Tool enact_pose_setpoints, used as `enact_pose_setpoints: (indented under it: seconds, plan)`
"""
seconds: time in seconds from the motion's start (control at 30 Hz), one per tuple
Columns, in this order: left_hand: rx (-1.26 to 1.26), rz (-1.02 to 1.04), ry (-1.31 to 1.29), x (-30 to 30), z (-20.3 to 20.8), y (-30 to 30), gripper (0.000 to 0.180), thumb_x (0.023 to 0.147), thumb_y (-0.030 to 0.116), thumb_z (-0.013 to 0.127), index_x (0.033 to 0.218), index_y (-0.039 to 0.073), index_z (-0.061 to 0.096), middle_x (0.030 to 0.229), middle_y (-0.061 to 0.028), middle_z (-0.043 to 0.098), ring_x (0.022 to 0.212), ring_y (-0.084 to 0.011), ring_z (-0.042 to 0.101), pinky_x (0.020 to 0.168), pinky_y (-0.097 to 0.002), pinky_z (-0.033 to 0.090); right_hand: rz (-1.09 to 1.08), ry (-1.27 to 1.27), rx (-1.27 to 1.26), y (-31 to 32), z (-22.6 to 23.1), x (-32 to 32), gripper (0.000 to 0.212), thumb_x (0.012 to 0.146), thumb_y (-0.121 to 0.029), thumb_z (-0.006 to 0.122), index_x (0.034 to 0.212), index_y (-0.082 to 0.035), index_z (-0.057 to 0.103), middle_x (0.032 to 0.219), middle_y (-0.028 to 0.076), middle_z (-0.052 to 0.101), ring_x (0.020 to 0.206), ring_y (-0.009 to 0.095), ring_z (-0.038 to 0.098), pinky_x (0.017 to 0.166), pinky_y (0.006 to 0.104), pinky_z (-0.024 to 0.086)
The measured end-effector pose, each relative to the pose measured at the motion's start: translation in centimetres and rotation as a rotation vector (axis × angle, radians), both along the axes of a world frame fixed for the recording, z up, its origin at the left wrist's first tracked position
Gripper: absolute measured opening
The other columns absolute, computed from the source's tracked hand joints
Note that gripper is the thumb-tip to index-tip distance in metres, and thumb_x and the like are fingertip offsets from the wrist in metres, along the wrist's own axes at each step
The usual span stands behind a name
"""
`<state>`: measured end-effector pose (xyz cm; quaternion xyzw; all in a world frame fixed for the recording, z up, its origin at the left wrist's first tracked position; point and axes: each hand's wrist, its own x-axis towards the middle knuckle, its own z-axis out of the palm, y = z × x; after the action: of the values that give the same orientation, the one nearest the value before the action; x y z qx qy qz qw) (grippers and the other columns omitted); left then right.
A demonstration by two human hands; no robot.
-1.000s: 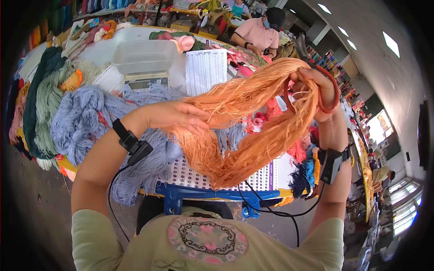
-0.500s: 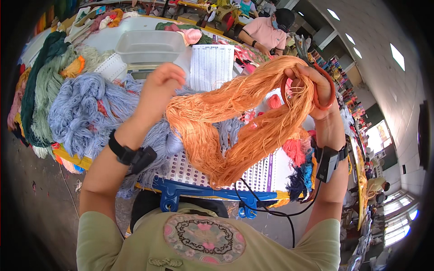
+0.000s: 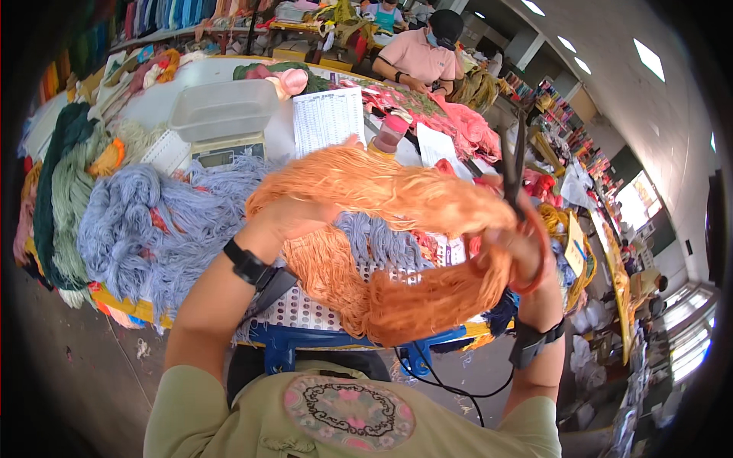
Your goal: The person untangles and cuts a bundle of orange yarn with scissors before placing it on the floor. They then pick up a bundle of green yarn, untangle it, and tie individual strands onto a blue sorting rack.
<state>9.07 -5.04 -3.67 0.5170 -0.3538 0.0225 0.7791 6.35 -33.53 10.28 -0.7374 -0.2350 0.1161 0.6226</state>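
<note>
A loose orange yarn skein (image 3: 382, 187) is stretched between my two hands above the table. My left hand (image 3: 301, 217) reaches into its loop from the left, the yarn lying across it; a fingertip shows past the far strands, and most fingers are hidden. On the right, my right hand (image 3: 515, 252), blurred, closes around the other end of the skein. A pair of scissors (image 3: 515, 156) with red handles hangs about that same hand, its dark blades pointing upward. The skein's lower strands sag over a white card printed with rows of dots (image 3: 305, 309).
Blue-lilac yarn (image 3: 145, 221) heaps at left, beside green skeins (image 3: 76, 168). Behind stand a clear plastic tub (image 3: 221, 111) on a scale (image 3: 221, 156), a printed sheet (image 3: 328, 118) and a pink-lidded jar (image 3: 391, 133). A blue clamp-like bar (image 3: 305, 336) edges the table. A co-worker (image 3: 424, 57) sits across.
My left hand, free of the yarn before, has moved down and right into the skein's loop. My right hand with skein and scissors has come lower, and the loop is spread wider.
</note>
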Motion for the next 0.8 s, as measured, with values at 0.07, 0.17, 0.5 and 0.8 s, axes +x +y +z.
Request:
enact_pose_setpoints:
  seconds: [0.07, 0.17, 0.5, 0.8]
  plan:
    - [-0.586, -0.364, -0.043, -0.2, 0.6, -0.3, 0.083, 0.087, 0.047, 0.065, 0.151, 0.016, 0.022, 0.157, -0.0117, 0.021, 0.141, -0.0365, 0.028, 0.113, -0.0523, 0.027, 0.025, -0.126, -0.108, 0.0, -3.7, -0.3, 0.079, 0.075, -0.019, 0.074, 0.142, 0.000, 0.037, 0.126, 0.013, 0.055, 0.115, 0.021, 0.055, 0.100, 0.0351, 0.042]
    - [-0.713, -0.334, 0.178, -2.4, 3.8, -2.8, 0.080, 0.085, 0.069, 0.047, 0.149, 0.025, 0.029, 0.157, -0.0143, 0.019, 0.142, -0.0398, 0.023, 0.110, -0.0619, 0.025, 0.068, -0.333, -0.096, -0.1, -8.3, 0.5, 0.075, 0.085, -0.031, 0.072, 0.143, -0.001, 0.033, 0.125, 0.012, 0.050, 0.117, 0.021, 0.048, 0.102, 0.0363, 0.037]
    - [-0.882, -0.191, 0.310, -4.3, 3.2, -1.2, 0.078, 0.093, 0.067, 0.032, 0.146, 0.009, 0.032, 0.154, -0.0117, 0.028, 0.143, -0.0309, 0.025, 0.110, -0.0681, 0.018, 0.325, -0.067, -0.177, 2.4, -10.2, -1.7, 0.051, 0.086, -0.027, 0.074, 0.127, -0.002, 0.058, 0.091, 0.005, 0.067, 0.081, 0.006, 0.057, 0.074, 0.0242, 0.048]
    - [-0.891, -0.212, 0.350, -4.8, 2.8, -1.0, 0.076, 0.094, 0.065, 0.032, 0.145, 0.009, 0.033, 0.152, -0.0120, 0.033, 0.141, -0.0312, 0.029, 0.110, -0.0665, 0.019, 0.322, -0.100, -0.164, 3.0, -11.3, -1.8, 0.055, 0.086, -0.038, 0.072, 0.125, -0.001, 0.060, 0.072, -0.003, 0.052, 0.067, 0.005, 0.048, 0.061, 0.0221, 0.039]
